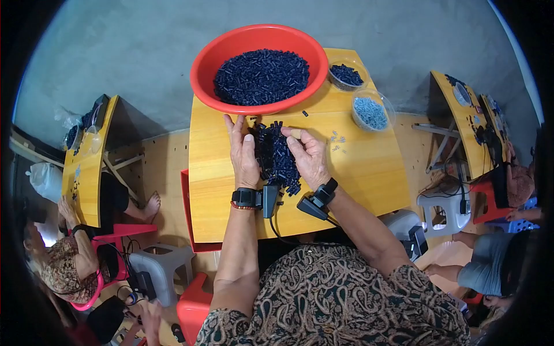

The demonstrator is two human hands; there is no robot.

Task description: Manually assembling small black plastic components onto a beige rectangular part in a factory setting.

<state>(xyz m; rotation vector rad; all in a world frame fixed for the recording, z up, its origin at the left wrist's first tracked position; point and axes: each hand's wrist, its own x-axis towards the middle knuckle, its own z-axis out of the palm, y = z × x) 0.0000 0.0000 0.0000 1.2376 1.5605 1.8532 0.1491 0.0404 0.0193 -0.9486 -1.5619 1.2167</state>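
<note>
Plain grey-blue wall (pixel 156 75) runs across the far side, surface slightly blotchy. Tan floor (pixel 167 164), smooth. Yellow wood-grain table (pixel 358 173) in the middle, its far end toward the wall. Similar yellow table (pixel 89 199) at left, another yellow table (pixel 468 138) at right, both on pale folding legs. Grey plastic stool (pixel 163 259) and pink chair (pixel 135 229) at left; red stool (pixel 193 308) near left. Pale plastic stool (pixel 443 206) at right, red seat (pixel 490 205) beside it. Light is fairly even; a soft shadow falls on the wall behind the left table.
</note>
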